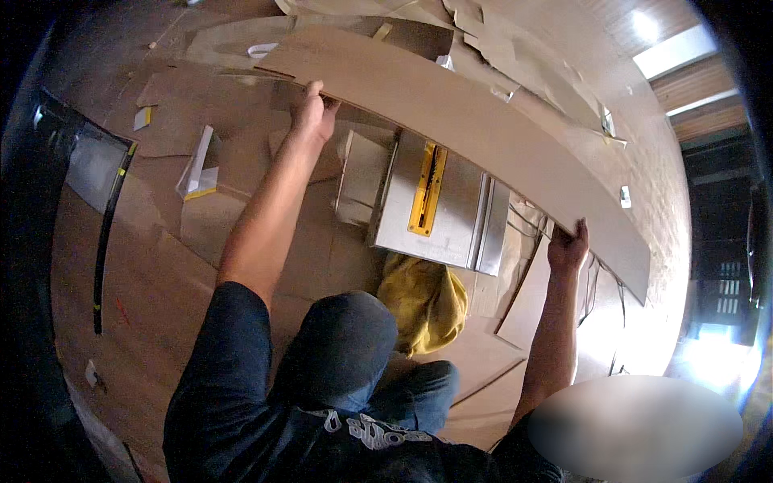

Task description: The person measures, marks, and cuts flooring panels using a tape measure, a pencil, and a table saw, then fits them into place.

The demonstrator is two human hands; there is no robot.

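A long, flat, light-brown board [459, 109] is held up across the far side of a table saw [463, 217]. My left hand [316, 117] is closed on the board's near edge towards its left end, thumb on top. Further right, my right hand [570, 244] grips the same edge near the right end. Below the board, the saw's metal top has a yellow insert [420, 213] with a dark slot; the board covers the top's far edge. My fingers under the board are mostly hidden.
A yellow cloth [423, 302] bulges at the saw's near side, close to my knees. Brown sheets [241, 225] cover the floor, with scraps such as a white folded piece [201, 169]. Dark cords [592, 286] and a flat panel [527, 298] lie at the right.
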